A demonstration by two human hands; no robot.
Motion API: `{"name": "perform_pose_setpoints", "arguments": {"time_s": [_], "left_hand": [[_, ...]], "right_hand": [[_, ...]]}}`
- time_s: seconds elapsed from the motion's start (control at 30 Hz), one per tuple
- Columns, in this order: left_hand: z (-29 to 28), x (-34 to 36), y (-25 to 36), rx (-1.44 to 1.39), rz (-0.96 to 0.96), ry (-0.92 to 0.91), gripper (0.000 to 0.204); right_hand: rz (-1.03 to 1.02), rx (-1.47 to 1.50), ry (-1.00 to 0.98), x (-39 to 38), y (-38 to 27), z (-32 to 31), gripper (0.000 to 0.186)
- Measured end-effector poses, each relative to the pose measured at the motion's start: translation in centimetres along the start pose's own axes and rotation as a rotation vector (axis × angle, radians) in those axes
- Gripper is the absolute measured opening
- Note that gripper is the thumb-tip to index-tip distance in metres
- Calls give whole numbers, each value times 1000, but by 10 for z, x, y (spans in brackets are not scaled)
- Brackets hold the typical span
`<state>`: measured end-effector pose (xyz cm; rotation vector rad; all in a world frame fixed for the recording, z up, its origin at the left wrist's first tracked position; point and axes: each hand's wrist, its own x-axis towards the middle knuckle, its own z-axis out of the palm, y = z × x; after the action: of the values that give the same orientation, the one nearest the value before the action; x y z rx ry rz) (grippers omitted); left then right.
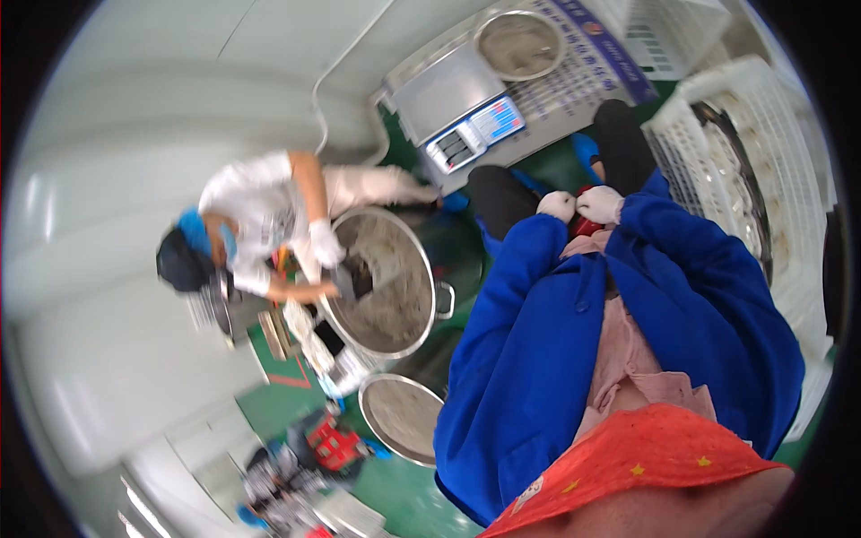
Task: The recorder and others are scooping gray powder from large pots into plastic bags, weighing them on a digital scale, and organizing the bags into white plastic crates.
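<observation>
Blue coat point(529, 323), a white basket point(668, 134) beside its right sleeve and a scale point(448, 94) ahead.
The left hand point(556, 206) and right hand point(600, 204), white-gloved, come close together at the coat's front, fingers seemingly curled in, though I cannot tell whether either set grips. Just at them, partly hidden by the right hand, is a small red thing point(587, 226), its kind unclear. Its sheen suggests a smooth, perhaps slippery surface; it is probably light, but stiffness and fragility cannot be judged. Opposite sides seem the surest hold.

A small red object point(586, 227), shape hard to tell, sits between white-gloved hands point(556, 206) point(600, 205).
</observation>
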<state>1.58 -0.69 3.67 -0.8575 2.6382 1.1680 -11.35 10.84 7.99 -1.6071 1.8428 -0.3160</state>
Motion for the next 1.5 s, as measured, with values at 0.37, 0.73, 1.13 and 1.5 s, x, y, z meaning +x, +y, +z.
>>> {"name": "perform_pose_setpoints", "arguments": {"time_s": [0.37,0.73,1.13,1.5], "left_hand": [[-1,0,9,-4,-170,-16,30],[0,3,11,-32,-195,-14,28],[-2,3,11,-23,-198,-35,28],[1,2,10,-22,-186,-22,28]], "right_hand": [[44,33,7,6,5,3,28],[37,-26,-30,8,7,1,29],[51,-24,-39,8,1,-3,29],[56,-26,-62,8,3,-2,30]]}}
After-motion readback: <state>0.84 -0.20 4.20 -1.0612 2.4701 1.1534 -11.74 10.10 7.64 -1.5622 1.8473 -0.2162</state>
